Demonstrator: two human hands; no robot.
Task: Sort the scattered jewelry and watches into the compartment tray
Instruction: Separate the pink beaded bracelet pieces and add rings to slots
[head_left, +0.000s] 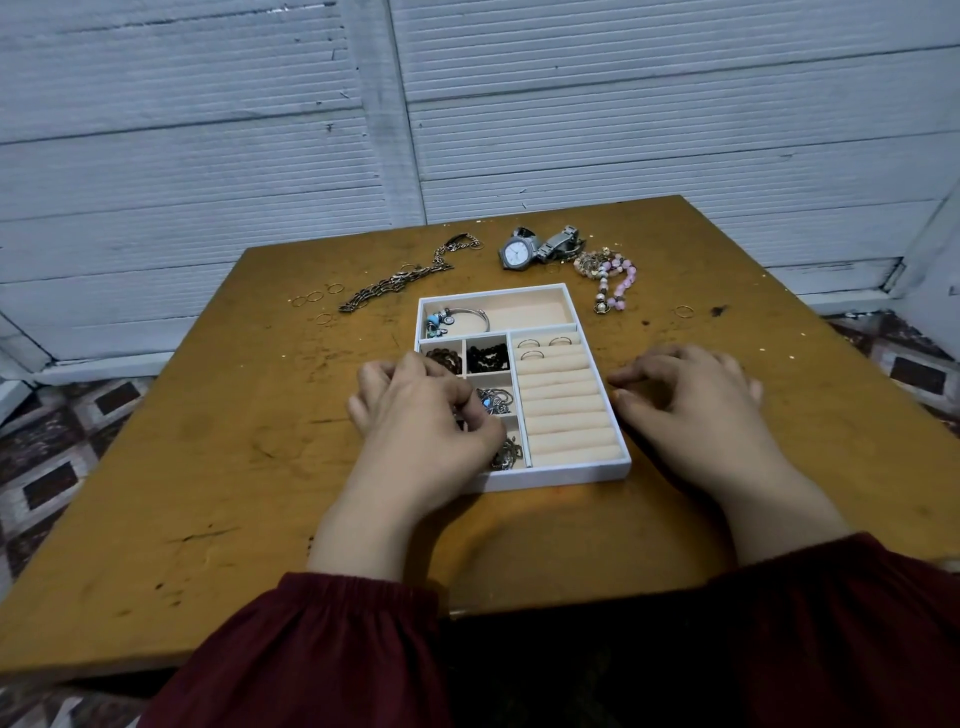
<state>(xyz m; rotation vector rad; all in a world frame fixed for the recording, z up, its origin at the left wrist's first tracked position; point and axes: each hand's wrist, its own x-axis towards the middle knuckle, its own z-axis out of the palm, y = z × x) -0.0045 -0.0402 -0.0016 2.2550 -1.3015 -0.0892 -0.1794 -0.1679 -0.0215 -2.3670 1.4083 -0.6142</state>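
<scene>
**Left hand worked the tray's small compartments while loose pieces waited beyond**

On the worn wooden surface (208, 467), a cluster of thin gold rings (314, 299) lay at far left, just beside a long dark chain necklace (395, 280). Both were outside the white compartment tray (561, 475).

The left hand (421, 410) hung over the tray's small left-side compartments with its fingers curled inward. Whether they pinched a piece or were only settling one could not be told, as the hand hid those compartments. Near it, brown beads (447, 358), black beads (487, 356) and a silver tangle (496, 400) each filled a compartment. A charm bangle (460, 318) sat in the wide rear compartment, and three rings (531, 355) stood in the padded rolls.

The step looked best done with a low, slow release, so that nothing snagged the neighbouring tangle or spilled over a divider.

The right hand (691, 395) rested on the surface just beside the tray's right wall. Its fingers were loosely bent and held nothing, and it was well placed to steady the tray.

Behind the tray, two watches (519, 253) lay touching. A pink bead bracelet (618, 283) lay to their right, and one lone ring (684, 310) sat farther right, all unsorted.
</scene>
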